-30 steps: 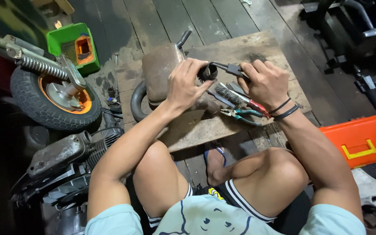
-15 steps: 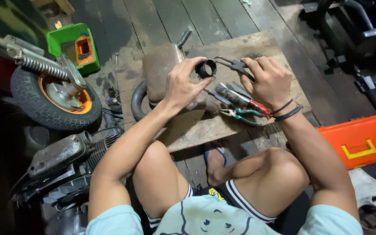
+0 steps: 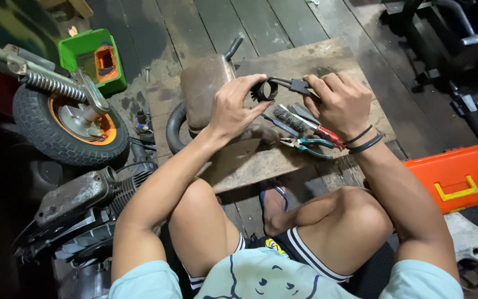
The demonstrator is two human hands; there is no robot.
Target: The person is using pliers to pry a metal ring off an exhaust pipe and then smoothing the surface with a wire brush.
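Both hands (image 3: pixel 236 108) (image 3: pixel 338 102) grip a black ring-shaped clamp (image 3: pixel 266 89) — smooth, rounded.

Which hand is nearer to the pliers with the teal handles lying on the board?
Right. The right hand sits just above the pliers, gripping one end of a black clamp. The left hand holds the clamp's ring end farther off to the left.

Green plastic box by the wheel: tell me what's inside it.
Inside the green plastic box sits one smaller orange container with a dark hollow. Its contents and the box floor beneath it are hidden.
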